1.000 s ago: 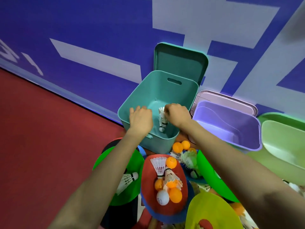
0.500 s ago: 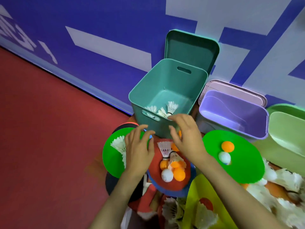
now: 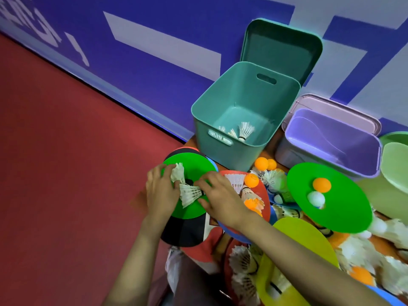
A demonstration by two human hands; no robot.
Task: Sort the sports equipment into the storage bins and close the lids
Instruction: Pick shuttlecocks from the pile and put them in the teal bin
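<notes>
Left hand [image 3: 162, 193] curls its fingers and thumb round the feather skirt of the far shuttlecock [image 3: 177, 173]. The right hand [image 3: 220, 197] pinches the cork end of the near shuttlecock [image 3: 191, 194], which lies on its side with its feathers fanned toward the left hand. How firm either hold is, I cannot tell.

Both shuttlecocks rest on a green disc [image 3: 194, 161] just in front of the teal bin [image 3: 220, 155], off its near left corner. They will weigh almost nothing, and the feathers look brittle and easy to crush. The cork is the sound place to take hold, so the left hand's grip on the skirt wants to stay gentle.

Inside the teal bin a few sorted shuttlecocks [image 3: 244, 131] lie on the floor, so I judge these two go there too. Its lid [image 3: 280, 45] stands open against the wall behind it.

Beside the teal bin, on its right, sits a purple bin [image 3: 357, 168]. In front of the teal bin lie orange balls [image 3: 261, 163], a red disc [image 3: 262, 191] and a heap of mixed equipment not yet sorted.
</notes>
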